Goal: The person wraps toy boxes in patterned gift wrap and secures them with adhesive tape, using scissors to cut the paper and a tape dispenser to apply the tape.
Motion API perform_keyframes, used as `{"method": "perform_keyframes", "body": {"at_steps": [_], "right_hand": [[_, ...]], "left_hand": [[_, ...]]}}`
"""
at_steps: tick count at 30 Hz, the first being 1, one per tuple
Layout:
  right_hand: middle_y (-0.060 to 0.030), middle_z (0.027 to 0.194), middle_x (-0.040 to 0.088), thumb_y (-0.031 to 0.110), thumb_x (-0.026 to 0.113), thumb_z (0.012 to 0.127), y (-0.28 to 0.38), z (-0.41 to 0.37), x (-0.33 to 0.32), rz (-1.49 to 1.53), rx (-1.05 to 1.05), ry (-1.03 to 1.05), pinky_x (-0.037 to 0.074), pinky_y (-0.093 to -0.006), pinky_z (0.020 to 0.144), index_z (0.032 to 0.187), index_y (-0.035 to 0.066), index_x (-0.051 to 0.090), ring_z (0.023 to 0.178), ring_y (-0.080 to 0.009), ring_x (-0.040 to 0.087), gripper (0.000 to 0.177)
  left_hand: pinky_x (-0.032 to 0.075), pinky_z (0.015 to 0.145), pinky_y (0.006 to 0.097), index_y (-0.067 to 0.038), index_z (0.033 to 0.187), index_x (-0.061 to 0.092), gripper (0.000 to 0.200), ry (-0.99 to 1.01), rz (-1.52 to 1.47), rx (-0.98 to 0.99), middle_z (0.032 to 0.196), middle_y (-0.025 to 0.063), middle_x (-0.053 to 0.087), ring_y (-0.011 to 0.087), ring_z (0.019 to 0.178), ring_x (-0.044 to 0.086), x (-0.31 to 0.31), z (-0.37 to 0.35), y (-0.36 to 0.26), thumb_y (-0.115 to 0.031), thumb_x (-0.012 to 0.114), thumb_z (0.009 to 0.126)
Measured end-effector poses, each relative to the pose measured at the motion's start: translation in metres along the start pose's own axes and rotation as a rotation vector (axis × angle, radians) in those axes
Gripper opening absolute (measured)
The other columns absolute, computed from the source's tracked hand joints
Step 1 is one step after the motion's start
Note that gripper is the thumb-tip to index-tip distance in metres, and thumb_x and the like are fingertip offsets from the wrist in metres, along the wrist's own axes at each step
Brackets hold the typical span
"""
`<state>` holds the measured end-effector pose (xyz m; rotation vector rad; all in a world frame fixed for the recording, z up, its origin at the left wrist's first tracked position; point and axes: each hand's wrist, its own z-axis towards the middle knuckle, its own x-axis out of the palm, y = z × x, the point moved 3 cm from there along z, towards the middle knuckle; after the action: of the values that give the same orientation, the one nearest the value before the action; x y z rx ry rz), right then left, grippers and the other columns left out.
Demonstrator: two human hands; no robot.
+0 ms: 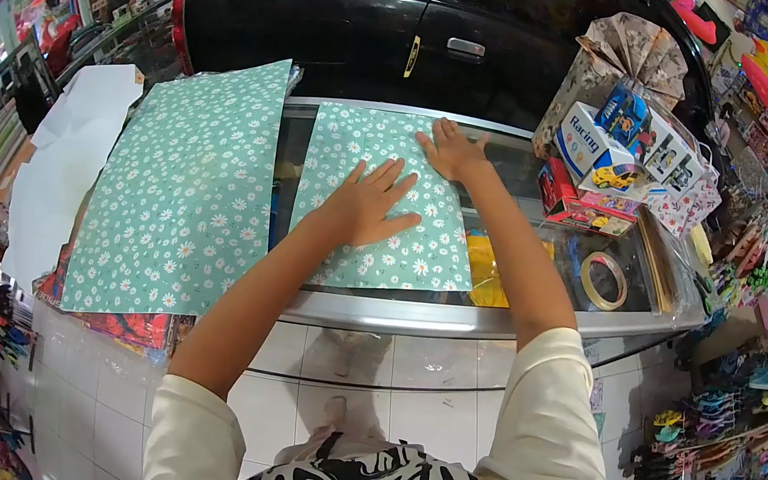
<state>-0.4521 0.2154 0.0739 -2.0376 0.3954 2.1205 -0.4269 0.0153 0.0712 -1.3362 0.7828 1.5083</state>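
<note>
A sheet of green wrapping paper (338, 147) with white daisies lies flat on the glass counter. My left hand (368, 202) rests on the middle of it, palm down and fingers spread. At the sheet's upper right corner, my right hand (455, 154) presses on the edge with its fingers stretched out. Left of these, a larger sheet of the same daisy paper (188, 179) spreads over the counter's end, apart from both hands. Whether anything lies under the smaller sheet cannot be seen.
The glass counter (373, 311) has a metal edge. To the right stand toy boxes (599, 153), a red toy box (585, 207) and a roll of tape (604, 280). Yellow plastic (489, 272) lies near my right forearm. White paper (64, 169) is far left; a black car (337, 32) stands behind.
</note>
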Motion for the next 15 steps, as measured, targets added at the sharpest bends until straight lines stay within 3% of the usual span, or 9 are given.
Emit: {"method": "perform_keyframes", "body": {"at_steps": [9, 15], "right_hand": [[-0.0111, 0.151, 0.013, 0.055, 0.015, 0.093, 0.01, -0.116, -0.002, 0.097, -0.145, -0.052, -0.001, -0.0656, 0.104, 0.143, 0.003, 0.017, 0.14, -0.0217, 0.008, 0.072], [-0.0129, 0.15, 0.015, 0.052, 0.023, 0.094, 0.019, -0.181, -0.006, 0.0, -0.26, -0.23, 0.002, -0.0668, 0.102, 0.141, 0.003, 0.021, 0.139, -0.0241, 0.012, 0.068]], "left_hand": [[0.011, 0.111, 0.0479, -0.009, 0.141, 0.028, 0.068, 0.006, 0.013, 0.009, 0.147, 0.0171, 0.022, 0.028, 0.137, 0.018, 0.0, 0.001, -0.001, -0.053, 0.039, 0.09], [0.011, 0.111, 0.0477, -0.011, 0.142, 0.027, 0.068, 0.027, 0.002, -0.004, 0.147, 0.0158, 0.021, 0.0274, 0.138, 0.017, 0.0, 0.001, 0.0, -0.053, 0.039, 0.09]]}}
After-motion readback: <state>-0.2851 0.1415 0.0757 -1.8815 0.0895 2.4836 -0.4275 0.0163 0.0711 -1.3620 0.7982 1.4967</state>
